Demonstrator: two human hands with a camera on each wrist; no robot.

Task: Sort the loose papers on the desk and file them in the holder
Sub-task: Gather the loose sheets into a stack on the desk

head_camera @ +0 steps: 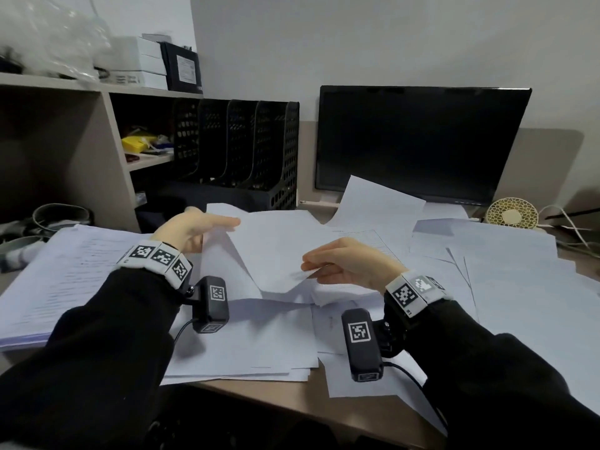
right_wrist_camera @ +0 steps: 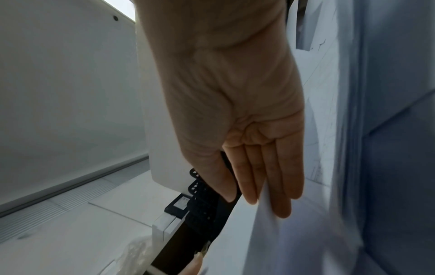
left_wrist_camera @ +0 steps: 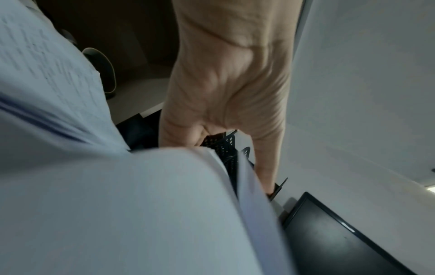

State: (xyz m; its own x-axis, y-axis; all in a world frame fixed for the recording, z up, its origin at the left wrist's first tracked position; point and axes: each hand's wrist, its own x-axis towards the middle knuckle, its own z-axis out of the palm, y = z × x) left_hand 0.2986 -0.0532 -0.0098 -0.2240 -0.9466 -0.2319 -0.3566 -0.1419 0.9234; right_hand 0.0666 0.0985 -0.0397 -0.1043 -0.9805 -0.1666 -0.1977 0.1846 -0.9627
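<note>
Clearly the gathering step is in hand: a small sheaf of sheets (head_camera: 276,251) is lifted off the litter of loose papers (head_camera: 506,271) in the middle of the table (head_camera: 367,414), caught between the two hands. The left hand (head_camera: 191,230) holds the sheaf's far left edge, thumb on top and fingers (head_camera: 227,221) stretched along the paper; the right hand (head_camera: 347,263) pinches the near right edge, thumb above and fingers (right_wrist_camera: 273,176) straight beneath, as the right wrist view shows. How many sheets are in the sheaf I cannot tell; several edges show. The next move, as I judge it, calls for squaring the edges by tapping them on the table, then carrying the sheaf back and left to the holder (head_camera: 246,157) and sliding it upright into a slot without curling the corners. The holder stands at the back of the table, well apart from the hands, and every slot looks empty, so nothing is filed yet. Counted: one holder with four slots visible; one thick printed stack (head_camera: 61,280) at the left; loose sheets too many and too overlapped to number; one dark monitor (head_camera: 418,141); one small round fan (head_camera: 512,213) at the right; one shelf unit (head_camera: 81,131) at the left.
</note>
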